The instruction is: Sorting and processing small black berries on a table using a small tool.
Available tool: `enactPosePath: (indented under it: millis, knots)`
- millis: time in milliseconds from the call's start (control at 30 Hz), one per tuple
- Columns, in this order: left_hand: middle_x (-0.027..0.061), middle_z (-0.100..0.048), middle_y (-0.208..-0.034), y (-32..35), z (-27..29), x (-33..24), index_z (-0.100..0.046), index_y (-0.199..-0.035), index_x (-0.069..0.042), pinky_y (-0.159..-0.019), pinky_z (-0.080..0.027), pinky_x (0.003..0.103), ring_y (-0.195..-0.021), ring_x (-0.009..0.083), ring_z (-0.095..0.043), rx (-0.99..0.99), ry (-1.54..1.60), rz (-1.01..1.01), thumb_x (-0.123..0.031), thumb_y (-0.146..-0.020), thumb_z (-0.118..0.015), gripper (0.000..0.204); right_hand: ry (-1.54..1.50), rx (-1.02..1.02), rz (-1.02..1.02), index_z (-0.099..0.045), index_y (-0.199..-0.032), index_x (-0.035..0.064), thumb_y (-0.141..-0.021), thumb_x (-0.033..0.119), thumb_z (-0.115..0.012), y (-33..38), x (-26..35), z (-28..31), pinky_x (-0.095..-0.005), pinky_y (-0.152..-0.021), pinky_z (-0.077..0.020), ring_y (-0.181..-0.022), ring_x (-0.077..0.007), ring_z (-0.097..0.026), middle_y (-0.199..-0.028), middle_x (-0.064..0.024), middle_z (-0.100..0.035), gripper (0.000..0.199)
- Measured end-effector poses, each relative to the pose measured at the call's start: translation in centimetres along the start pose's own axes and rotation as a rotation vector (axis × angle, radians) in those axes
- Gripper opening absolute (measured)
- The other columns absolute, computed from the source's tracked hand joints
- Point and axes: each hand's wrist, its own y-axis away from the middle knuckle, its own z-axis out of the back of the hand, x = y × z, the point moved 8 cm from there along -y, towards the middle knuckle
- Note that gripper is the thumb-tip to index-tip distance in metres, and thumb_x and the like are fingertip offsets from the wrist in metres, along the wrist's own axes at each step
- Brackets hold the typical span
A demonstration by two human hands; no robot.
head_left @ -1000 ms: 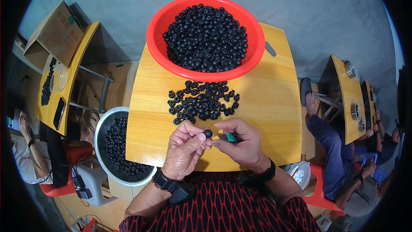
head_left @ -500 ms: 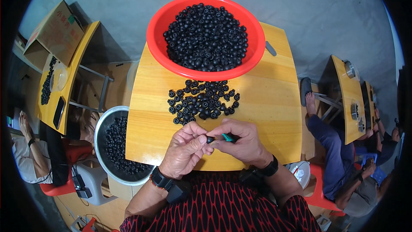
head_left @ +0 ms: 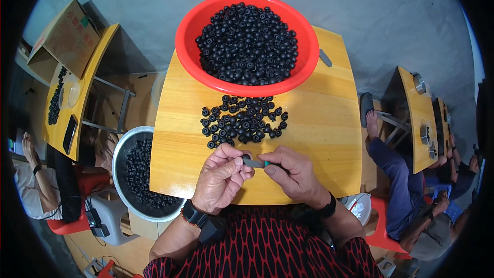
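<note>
My left hand (head_left: 216, 177) pinches a small round black rubber-like part (head_left: 246, 157) between thumb and fingertips above the table's near edge. In my right hand (head_left: 297, 175) is a small knife (head_left: 255, 164) with a green handle, mostly covered by my fingers. Its grey blade points left and lies against the black part; whether it cuts in cannot be made out. Just beyond my hands, a loose cluster of the same black parts (head_left: 242, 122) is spread on the yellow wooden table (head_left: 324, 123). A red basin (head_left: 310, 46) heaped with more of them stands behind the cluster.
Left of the table sits a metal basin (head_left: 117, 175) of black parts. A flat grey strip (head_left: 325, 57) lies right of the red basin. At far left, a side table bears a cardboard box (head_left: 67, 36) and a phone (head_left: 70, 134). Other people sit on both sides.
My right hand has drawn slightly right and turned, so the knife's grey blade now shows against the black part. My left hand keeps its pinch nearly in place.
</note>
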Motion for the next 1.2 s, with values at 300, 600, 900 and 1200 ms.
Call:
enactPosePath:
  millis: [300,600,900,1200]
  knots:
    - [0.0135,-0.063,-0.105,0.2,0.4,0.0,-0.060,-0.109,-0.006,-0.084,-0.053,0.036,-0.092,0.0226,-0.063,-0.024,0.012,-0.022,-0.004,-0.091,-0.066,0.019,0.095,-0.008,0.019,-0.064,-0.115,-0.0006,-0.091,0.006,-0.066,-0.1,0.7,-0.4,-0.0331,-0.061,-0.0478,-0.069,-0.0244,-0.058,-0.082,-0.0109,-0.056,0.025]
    - [0.0160,-0.065,-0.107,0.2,0.5,0.0,-0.060,-0.108,-0.004,-0.085,-0.053,0.038,-0.086,0.0222,-0.064,-0.036,0.009,-0.024,-0.002,-0.091,-0.064,0.018,0.123,-0.013,0.019,-0.063,-0.115,-0.0011,-0.091,0.005,-0.066,-0.1,0.9,-0.3,-0.0335,-0.062,-0.0491,-0.070,-0.0263,-0.060,-0.083,-0.0117,-0.058,0.025]
    - [0.0138,-0.065,-0.101,0.3,0.3,-0.3,-0.061,-0.105,-0.005,-0.079,-0.051,0.036,-0.081,0.0198,-0.063,-0.004,-0.064,-0.016,-0.002,-0.093,-0.063,0.013,0.129,0.002,0.035,-0.064,-0.113,-0.0011,-0.091,0.005,-0.066,-0.3,0.1,-0.2,-0.0339,-0.064,-0.0486,-0.071,-0.0261,-0.060,-0.081,-0.0126,-0.057,0.023]
    - [0.0104,-0.066,-0.093,0.6,0.3,-0.4,-0.062,-0.105,-0.005,-0.079,-0.052,0.036,-0.081,0.0193,-0.063,-0.068,0.007,-0.006,-0.006,-0.095,-0.061,0.010,-0.141,-0.158,-0.120,-0.062,-0.116,0.0009,-0.089,0.005,-0.069,-0.4,-1.0,1.1,-0.0292,-0.066,-0.0478,-0.075,-0.0178,-0.061,-0.082,-0.0089,-0.059,0.028]
